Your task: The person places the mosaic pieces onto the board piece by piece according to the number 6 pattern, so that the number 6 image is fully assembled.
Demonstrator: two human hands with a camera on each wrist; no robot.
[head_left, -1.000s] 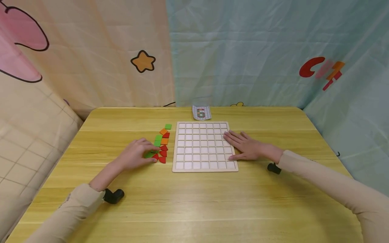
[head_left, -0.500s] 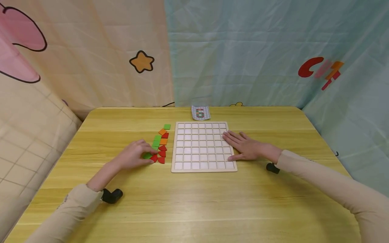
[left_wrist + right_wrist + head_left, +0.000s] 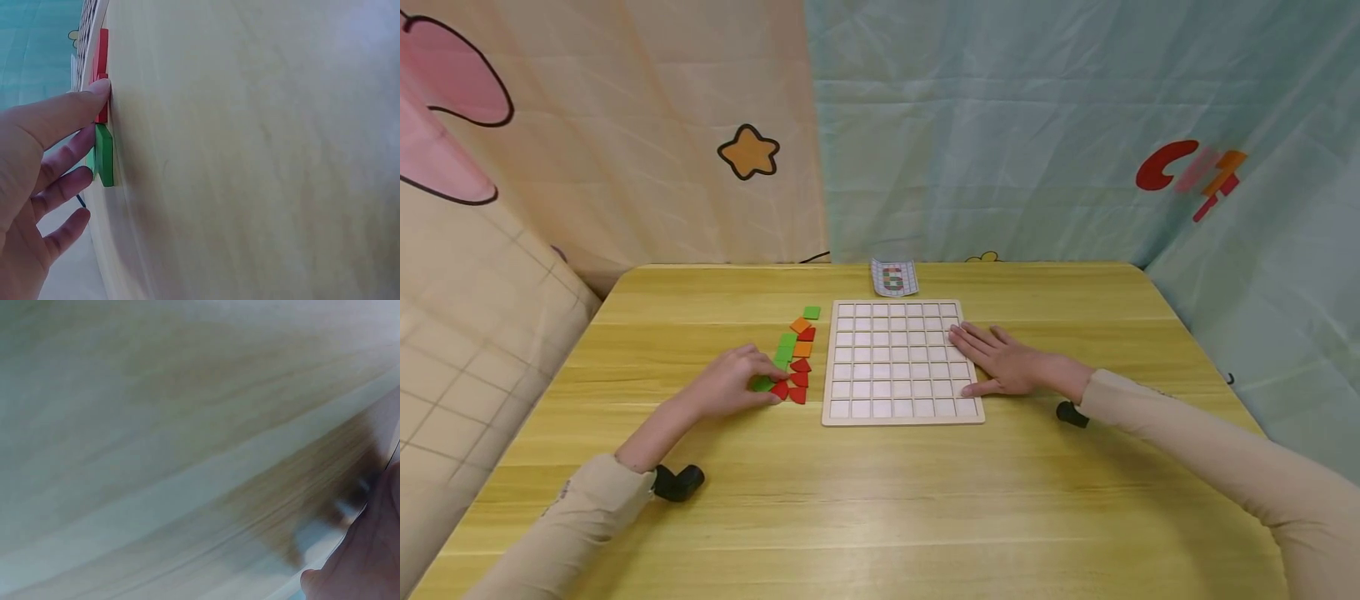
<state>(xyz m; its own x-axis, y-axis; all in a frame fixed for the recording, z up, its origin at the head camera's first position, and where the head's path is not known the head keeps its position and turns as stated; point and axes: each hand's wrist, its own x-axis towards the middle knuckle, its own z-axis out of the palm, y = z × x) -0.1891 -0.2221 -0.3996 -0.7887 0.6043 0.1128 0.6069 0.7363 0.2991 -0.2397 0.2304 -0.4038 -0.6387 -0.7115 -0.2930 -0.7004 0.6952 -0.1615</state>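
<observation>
At the left of the board, my left hand (image 3: 733,382) has its thumb and index finger on the two sides of a red rounded-edge tile (image 3: 781,390), pinching it at the table. In the left wrist view the thumb lies over a red tile (image 3: 103,115), with a green tile (image 3: 105,156) right beside the fingers. More red tiles (image 3: 799,380), green tiles (image 3: 786,342) and orange tiles (image 3: 802,349) lie close by. My right hand (image 3: 1011,367) rests flat with spread fingers on the right edge of the white gridded board (image 3: 892,420); the right wrist view shows only part of the hand (image 3: 369,556).
A small creased card (image 3: 894,279) with a coloured figure on a grid lies behind the board. Both stand on a wooden table (image 3: 880,508). Printed curtains (image 3: 1000,125) hang behind the table and at its sides.
The view shifts slightly. The left fingers settle around the red tile, with hardly any other movement. The right hand stays on the board's edge.
</observation>
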